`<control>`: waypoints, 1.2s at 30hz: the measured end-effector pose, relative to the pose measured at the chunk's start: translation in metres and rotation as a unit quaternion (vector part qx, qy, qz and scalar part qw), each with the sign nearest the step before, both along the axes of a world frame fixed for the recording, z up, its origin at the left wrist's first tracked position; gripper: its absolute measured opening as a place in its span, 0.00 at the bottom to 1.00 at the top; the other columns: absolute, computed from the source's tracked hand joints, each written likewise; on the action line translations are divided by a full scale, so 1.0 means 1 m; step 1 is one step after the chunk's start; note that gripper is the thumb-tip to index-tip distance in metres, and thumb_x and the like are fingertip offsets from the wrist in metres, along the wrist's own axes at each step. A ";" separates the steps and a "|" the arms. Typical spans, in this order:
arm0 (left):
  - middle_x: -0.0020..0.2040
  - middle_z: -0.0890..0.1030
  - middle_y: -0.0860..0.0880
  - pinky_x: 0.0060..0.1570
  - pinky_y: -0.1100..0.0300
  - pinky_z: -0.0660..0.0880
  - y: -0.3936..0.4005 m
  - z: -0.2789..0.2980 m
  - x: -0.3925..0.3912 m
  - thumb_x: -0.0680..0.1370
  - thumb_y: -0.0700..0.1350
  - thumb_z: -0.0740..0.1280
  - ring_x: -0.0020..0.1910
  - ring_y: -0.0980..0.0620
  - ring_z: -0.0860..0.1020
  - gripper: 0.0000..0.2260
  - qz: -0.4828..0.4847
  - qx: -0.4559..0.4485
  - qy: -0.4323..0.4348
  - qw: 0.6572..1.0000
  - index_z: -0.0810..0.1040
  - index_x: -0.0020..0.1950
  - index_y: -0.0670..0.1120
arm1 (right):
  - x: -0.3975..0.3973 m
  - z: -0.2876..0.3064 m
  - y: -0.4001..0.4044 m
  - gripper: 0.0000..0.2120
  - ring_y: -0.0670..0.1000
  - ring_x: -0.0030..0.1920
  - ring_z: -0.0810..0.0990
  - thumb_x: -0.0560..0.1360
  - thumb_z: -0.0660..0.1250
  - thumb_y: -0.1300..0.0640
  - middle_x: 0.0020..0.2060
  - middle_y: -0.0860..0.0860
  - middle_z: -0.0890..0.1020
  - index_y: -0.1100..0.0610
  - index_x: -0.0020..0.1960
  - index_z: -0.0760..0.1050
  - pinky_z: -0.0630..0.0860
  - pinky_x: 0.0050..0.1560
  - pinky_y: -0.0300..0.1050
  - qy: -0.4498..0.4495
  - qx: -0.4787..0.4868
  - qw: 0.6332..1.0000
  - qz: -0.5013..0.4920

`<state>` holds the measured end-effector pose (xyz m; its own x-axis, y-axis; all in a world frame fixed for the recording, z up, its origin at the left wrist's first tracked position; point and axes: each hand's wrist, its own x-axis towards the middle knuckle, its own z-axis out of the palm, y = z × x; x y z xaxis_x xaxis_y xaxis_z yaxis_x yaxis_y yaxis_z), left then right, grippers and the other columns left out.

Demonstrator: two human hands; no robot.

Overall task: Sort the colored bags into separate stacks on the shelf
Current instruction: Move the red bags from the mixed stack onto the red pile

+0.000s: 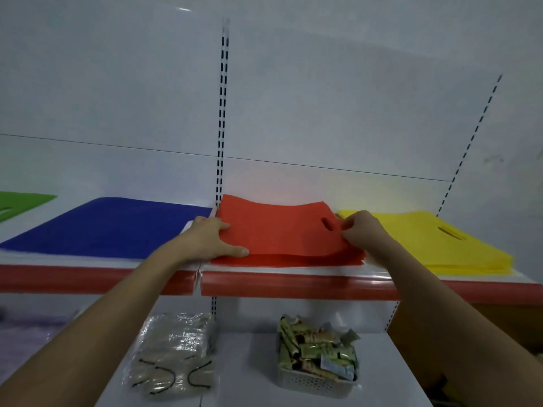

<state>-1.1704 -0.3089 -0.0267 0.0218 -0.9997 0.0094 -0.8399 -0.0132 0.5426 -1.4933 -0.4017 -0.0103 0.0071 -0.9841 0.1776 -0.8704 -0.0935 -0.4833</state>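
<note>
Between your two hands on the upper shelf lies the red bag stack, flat, cut-out handle slot toward your right hand. Your left hand rests on the stack's left edge, fingers straight and spread, thumb laid along the front edge of the top bag, palm down, nothing gripped. Your right hand sits at the stack's right edge just past the handle slot, fingers curled and pinching the edge of the top red bag. Just beyond your right hand lies the yellow bag stack, flat, its near corner touching or almost touching the red one; can't tell which. Just outside your left hand lies the blue bag stack, flat, close beside the red stack. Well out past the blue one, at the frame edge, a green bag is partly visible. Below your left forearm on the lower shelf sits a clear plastic packet with dark curved pieces inside. Below and between your forearms, a white mesh basket holds small wrapped sachets. A slotted upright runs up the back panel behind your left hand.
</note>
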 end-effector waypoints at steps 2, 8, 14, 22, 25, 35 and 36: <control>0.76 0.61 0.46 0.73 0.45 0.60 -0.002 -0.002 -0.004 0.67 0.67 0.71 0.75 0.45 0.58 0.45 -0.002 0.005 -0.035 0.999 0.62 0.77 0.46 | 0.000 0.000 -0.006 0.12 0.61 0.59 0.75 0.75 0.66 0.57 0.54 0.60 0.80 0.59 0.55 0.82 0.73 0.56 0.50 0.102 0.022 0.994 -0.011; 0.79 0.57 0.47 0.72 0.41 0.58 0.017 0.007 -0.012 0.70 0.69 0.66 0.77 0.44 0.52 0.41 0.060 -0.040 -0.086 0.994 0.62 0.77 0.50 | 0.026 0.022 0.006 0.11 0.62 0.59 0.76 0.76 0.64 0.60 0.55 0.60 0.79 0.59 0.56 0.80 0.71 0.57 0.50 0.007 -0.123 0.989 0.084; 0.66 0.76 0.50 0.63 0.45 0.70 0.070 0.017 -0.020 0.77 0.64 0.62 0.68 0.46 0.67 0.22 0.190 -0.129 -0.128 0.965 0.77 0.65 0.53 | 0.086 0.031 0.065 0.09 0.52 0.40 0.79 0.78 0.63 0.58 0.43 0.56 0.84 0.59 0.49 0.80 0.75 0.43 0.46 -0.092 -0.022 0.952 0.292; 0.44 0.83 0.54 0.47 0.54 0.77 0.215 0.008 0.004 0.76 0.56 0.66 0.46 0.51 0.80 0.11 0.348 -0.146 -0.107 0.920 0.82 0.47 0.51 | 0.197 -0.002 0.177 0.14 0.45 0.30 0.73 0.78 0.64 0.55 0.31 0.51 0.80 0.60 0.36 0.77 0.70 0.34 0.40 -0.146 0.013 0.862 0.485; 0.41 0.83 0.54 0.44 0.56 0.78 0.274 0.013 0.026 0.76 0.55 0.65 0.42 0.53 0.80 0.09 0.405 -0.123 -0.116 0.899 0.81 0.45 0.52 | 0.244 -0.002 0.230 0.15 0.45 0.31 0.77 0.78 0.64 0.53 0.34 0.54 0.83 0.62 0.39 0.79 0.72 0.34 0.38 -0.141 0.039 0.831 0.537; 0.48 0.81 0.53 0.38 0.59 0.74 0.437 0.024 0.127 0.78 0.56 0.64 0.44 0.55 0.78 0.11 0.517 -0.116 -0.128 0.838 0.80 0.52 0.51 | 0.394 0.012 0.379 0.18 0.56 0.32 0.75 0.77 0.65 0.51 0.34 0.64 0.80 0.60 0.33 0.72 0.71 0.35 0.46 -0.089 0.015 0.754 0.650; 0.48 0.81 0.53 0.36 0.60 0.72 0.450 0.024 0.141 0.79 0.55 0.64 0.44 0.56 0.77 0.11 0.522 -0.116 -0.124 0.836 0.80 0.53 0.51 | 0.410 0.012 0.393 0.17 0.57 0.33 0.77 0.78 0.65 0.51 0.34 0.63 0.80 0.59 0.33 0.72 0.72 0.36 0.47 -0.084 0.016 0.749 0.657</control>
